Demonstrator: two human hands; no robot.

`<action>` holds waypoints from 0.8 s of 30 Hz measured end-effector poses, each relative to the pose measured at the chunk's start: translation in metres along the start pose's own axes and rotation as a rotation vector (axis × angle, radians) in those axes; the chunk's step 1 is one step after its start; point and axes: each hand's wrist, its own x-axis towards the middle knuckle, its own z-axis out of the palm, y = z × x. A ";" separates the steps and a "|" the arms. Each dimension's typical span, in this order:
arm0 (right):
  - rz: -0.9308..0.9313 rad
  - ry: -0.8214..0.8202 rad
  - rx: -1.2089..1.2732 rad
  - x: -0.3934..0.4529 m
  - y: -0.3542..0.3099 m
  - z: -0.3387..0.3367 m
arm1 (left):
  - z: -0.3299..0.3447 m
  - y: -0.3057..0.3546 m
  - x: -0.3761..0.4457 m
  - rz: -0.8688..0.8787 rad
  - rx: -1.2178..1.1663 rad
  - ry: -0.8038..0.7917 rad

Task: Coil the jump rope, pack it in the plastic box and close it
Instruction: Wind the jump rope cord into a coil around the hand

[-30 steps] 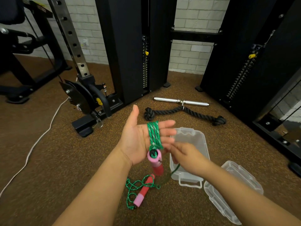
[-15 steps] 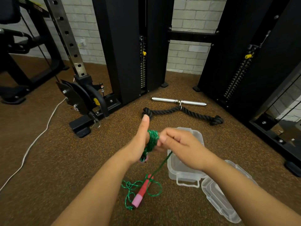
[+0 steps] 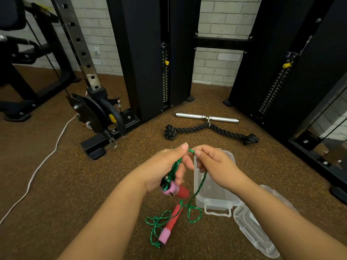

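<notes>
The green jump rope [image 3: 199, 184] is partly wound around my left hand [image 3: 165, 167], whose thumb presses the coil. One pink and red handle [image 3: 174, 190] hangs below that palm. My right hand [image 3: 212, 164] pinches the rope just right of the left thumb, and the strand runs down from it to loose loops on the floor. The second pink and red handle [image 3: 170, 226] lies on the floor among those loops. The clear plastic box [image 3: 212, 199] stands open under my right hand, and its lid [image 3: 257, 228] lies beside it to the right.
A black braided rope attachment [image 3: 210, 131] and a chrome bar [image 3: 206, 118] lie on the brown floor beyond the box. Black weight-stack towers [image 3: 148, 59] stand behind, a machine base [image 3: 95, 121] at left, and a white cable [image 3: 47, 156] crosses the floor.
My left hand turned from palm-up to thumb-up and its fingers curled on the coil. My right hand carried the strand up over the left hand, shortening the slack on the floor.
</notes>
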 end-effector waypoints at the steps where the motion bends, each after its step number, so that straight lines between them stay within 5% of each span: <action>1: 0.014 -0.006 -0.003 0.000 0.002 0.001 | 0.000 0.001 0.000 0.019 -0.066 0.040; 6: 0.080 -0.075 -0.104 -0.004 0.015 0.005 | -0.008 0.001 0.006 0.107 -0.470 0.271; 13: 0.025 -0.235 -0.410 -0.016 0.009 0.013 | -0.013 0.001 0.012 0.119 -0.678 0.295; 17: -0.056 -0.286 -0.453 -0.018 -0.002 0.014 | -0.010 -0.002 0.016 0.082 -0.474 0.314; 24: -0.152 -0.225 -0.237 -0.018 -0.023 0.007 | 0.000 -0.013 0.010 -0.106 0.249 0.230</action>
